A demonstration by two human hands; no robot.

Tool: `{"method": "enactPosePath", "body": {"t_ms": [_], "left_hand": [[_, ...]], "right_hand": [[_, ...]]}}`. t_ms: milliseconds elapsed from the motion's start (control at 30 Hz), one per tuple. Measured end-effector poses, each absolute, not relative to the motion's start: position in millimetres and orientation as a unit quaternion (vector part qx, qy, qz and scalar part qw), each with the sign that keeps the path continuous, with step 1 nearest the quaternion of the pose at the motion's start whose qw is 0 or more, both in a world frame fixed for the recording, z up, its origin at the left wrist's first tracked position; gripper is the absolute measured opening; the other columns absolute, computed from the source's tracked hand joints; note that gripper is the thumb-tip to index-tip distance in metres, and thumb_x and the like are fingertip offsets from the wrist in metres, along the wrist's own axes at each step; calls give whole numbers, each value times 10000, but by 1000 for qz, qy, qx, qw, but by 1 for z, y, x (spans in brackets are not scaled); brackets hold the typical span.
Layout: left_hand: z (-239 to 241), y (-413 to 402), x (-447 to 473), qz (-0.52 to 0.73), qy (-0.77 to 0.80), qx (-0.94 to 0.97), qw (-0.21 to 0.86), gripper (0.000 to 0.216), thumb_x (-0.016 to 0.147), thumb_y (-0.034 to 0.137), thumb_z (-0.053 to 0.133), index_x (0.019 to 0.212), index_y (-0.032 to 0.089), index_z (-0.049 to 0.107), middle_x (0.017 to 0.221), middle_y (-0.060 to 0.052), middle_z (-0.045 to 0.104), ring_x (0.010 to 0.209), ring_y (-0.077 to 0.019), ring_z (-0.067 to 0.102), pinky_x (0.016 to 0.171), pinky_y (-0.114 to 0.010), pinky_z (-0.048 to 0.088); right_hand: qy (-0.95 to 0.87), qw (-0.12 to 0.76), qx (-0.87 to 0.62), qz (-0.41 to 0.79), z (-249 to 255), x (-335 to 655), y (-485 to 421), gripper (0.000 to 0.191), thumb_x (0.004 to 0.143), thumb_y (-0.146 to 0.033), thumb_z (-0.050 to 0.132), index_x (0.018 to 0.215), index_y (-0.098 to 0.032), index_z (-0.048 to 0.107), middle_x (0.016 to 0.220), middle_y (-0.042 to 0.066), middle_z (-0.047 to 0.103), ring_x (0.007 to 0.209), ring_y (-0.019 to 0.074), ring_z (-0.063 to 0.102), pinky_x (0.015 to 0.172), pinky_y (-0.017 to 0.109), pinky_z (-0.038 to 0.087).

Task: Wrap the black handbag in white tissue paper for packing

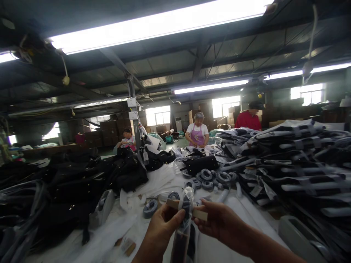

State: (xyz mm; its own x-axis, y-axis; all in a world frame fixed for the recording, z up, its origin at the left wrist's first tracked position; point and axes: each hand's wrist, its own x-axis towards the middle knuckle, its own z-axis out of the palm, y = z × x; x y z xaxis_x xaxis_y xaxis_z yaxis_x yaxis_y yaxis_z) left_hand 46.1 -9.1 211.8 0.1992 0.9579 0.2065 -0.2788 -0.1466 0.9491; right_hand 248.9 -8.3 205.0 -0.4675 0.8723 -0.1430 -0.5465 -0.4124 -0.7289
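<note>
In the middle foreground, my left hand is closed on a dark strap wrapped in clear plastic, its thumb pressed on the front. A beige strip crosses behind the wrapped strap and sticks out on both sides. The fingers of my right hand are closed at the right end of this strip. Dark coiled straps in clear wrapping lie just beyond my hands, several more grouped farther back. The lower part of the wrapped strap hangs toward me and is partly hidden by my left hand.
Black bags cover the left of the white-covered table. High stacks of plastic-wrapped black pieces rise at right. One black bag lies ahead. Grey plastic objects stand at both sides. A co-worker in a pink apron stands opposite.
</note>
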Motion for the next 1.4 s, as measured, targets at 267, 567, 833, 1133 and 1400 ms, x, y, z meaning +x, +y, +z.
{"method": "enactPosePath", "body": {"t_ms": [267,567,833,1133,1400], "left_hand": [[234,-20,31,431,320,613,580,450,729,490,807,1019,159,711,995,-88,766,943,-234,703,872,-322,496],[237,-33,39,374,362,721,458,370,785,478,731,1000,179,694,943,-83,759,902,-251,700,803,-354,500],[243,-43,47,369,390,737,412,293,768,376,727,983,180,702,915,-54,765,872,-226,700,811,-338,508],[242,-49,56,384,413,762,319,177,762,287,694,931,240,721,905,-17,761,858,-204,698,785,-291,516],[230,-50,61,382,436,776,248,215,818,399,677,1007,302,707,903,12,758,853,-191,687,805,-263,525]], "right_hand": [[-381,517,-238,728,198,222,-40,335,609,-293,947,859,-124,803,762,50,735,659,79,647,655,142,485],[-455,601,-370,542,168,214,-53,493,626,-595,864,738,-131,742,581,23,644,516,105,538,525,214,403],[-483,572,-365,553,171,227,-59,508,629,-609,848,801,-138,767,607,29,644,538,120,531,534,227,400],[-466,585,-407,523,174,224,-65,576,630,-650,816,942,-165,817,756,79,744,546,138,539,530,249,419],[-394,660,-405,495,166,205,-65,552,644,-697,782,762,-161,725,684,47,676,595,167,590,546,249,462]]}}
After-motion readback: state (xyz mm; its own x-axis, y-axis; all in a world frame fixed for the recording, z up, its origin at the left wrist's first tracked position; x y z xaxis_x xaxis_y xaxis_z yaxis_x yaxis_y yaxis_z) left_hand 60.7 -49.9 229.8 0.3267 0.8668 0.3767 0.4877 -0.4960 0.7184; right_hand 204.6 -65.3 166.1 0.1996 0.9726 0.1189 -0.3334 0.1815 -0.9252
